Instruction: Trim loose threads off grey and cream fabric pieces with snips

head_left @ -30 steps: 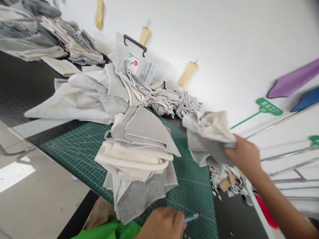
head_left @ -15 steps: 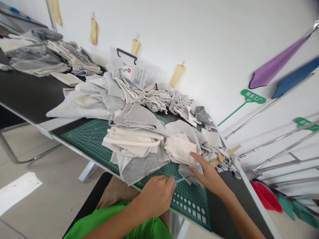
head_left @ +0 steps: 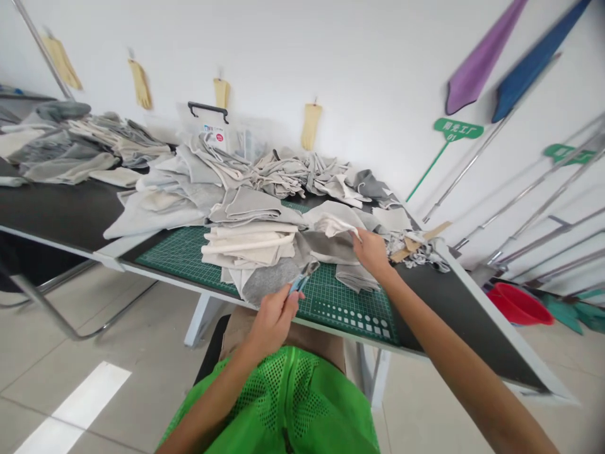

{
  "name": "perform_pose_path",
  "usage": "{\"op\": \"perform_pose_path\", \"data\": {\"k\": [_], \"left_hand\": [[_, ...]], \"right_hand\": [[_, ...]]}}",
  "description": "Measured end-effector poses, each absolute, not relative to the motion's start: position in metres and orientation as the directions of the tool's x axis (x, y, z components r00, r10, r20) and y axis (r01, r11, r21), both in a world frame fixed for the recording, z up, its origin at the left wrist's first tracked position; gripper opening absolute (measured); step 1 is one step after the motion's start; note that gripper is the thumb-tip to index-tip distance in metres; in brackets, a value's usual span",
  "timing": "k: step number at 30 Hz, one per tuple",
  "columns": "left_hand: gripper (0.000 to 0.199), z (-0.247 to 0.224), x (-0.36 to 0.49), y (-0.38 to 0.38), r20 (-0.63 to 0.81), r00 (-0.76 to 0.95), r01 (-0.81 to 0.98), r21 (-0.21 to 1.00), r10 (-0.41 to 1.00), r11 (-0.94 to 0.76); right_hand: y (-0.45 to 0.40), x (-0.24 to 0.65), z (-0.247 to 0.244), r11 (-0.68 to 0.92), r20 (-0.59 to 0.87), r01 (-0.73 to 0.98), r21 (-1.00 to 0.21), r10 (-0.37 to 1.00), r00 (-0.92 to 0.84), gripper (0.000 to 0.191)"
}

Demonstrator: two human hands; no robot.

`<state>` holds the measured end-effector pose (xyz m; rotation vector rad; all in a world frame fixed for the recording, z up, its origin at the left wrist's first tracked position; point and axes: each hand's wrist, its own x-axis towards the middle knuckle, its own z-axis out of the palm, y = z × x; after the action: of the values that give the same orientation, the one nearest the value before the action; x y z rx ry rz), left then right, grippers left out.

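My left hand is closed round a pair of light-blue thread snips, the metal end pointing up and away over the green cutting mat. Pinched in my right hand is the edge of a cream cloth piece, raised off the mat. Beneath it lies a grey cloth. A folded grey cloth rests on the mat just below my right wrist. To the left stands a stack of folded cream cloths with grey pieces on top.
Heaps of grey and white cloth cover the table's left and back. Tangled scraps with a brown strip lie at the right. Behind are a clear plastic box and poles against the wall. A red basin is on the floor.
My right hand has gone from resting open on the cream cloth to gripping and lifting it. The snips in my left hand have moved left and now point upward. The view has shifted.
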<state>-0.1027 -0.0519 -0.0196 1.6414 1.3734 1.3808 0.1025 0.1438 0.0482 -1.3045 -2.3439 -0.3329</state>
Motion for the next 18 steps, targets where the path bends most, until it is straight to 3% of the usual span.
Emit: {"op": "perform_pose_path", "data": {"k": [4,8,11,13,16,18], "left_hand": [[0.029,-0.016,-0.115,-0.048,0.360,-0.247,0.198,0.928,0.900,-0.317],[0.028,-0.002,-0.128,-0.055,0.408,-0.429,0.169,0.913,0.806,-0.372],[0.028,0.009,-0.135,-0.061,0.412,-0.474,0.188,0.911,0.778,-0.367],[0.027,0.011,-0.137,-0.062,0.402,-0.461,0.179,0.915,0.791,-0.361],[0.025,0.005,-0.134,-0.058,0.367,-0.408,0.158,0.930,0.836,-0.332],[0.025,-0.002,-0.130,-0.055,0.348,-0.371,0.159,0.937,0.861,-0.311]], "right_hand": [[0.119,0.104,0.085,0.479,0.644,0.874,-0.076,0.693,-0.324,0.044],[0.070,0.099,0.080,0.657,0.662,0.752,-0.047,0.584,-0.469,0.033],[0.036,0.107,0.064,0.723,0.634,0.690,-0.039,0.552,-0.543,0.038],[0.027,0.118,0.062,0.675,0.583,0.729,-0.117,0.641,-0.499,0.036],[0.037,0.132,0.071,0.620,0.374,0.740,-0.262,0.772,-0.514,0.028],[0.055,0.135,0.080,0.600,0.278,0.699,-0.390,0.800,-0.532,0.034]]}}
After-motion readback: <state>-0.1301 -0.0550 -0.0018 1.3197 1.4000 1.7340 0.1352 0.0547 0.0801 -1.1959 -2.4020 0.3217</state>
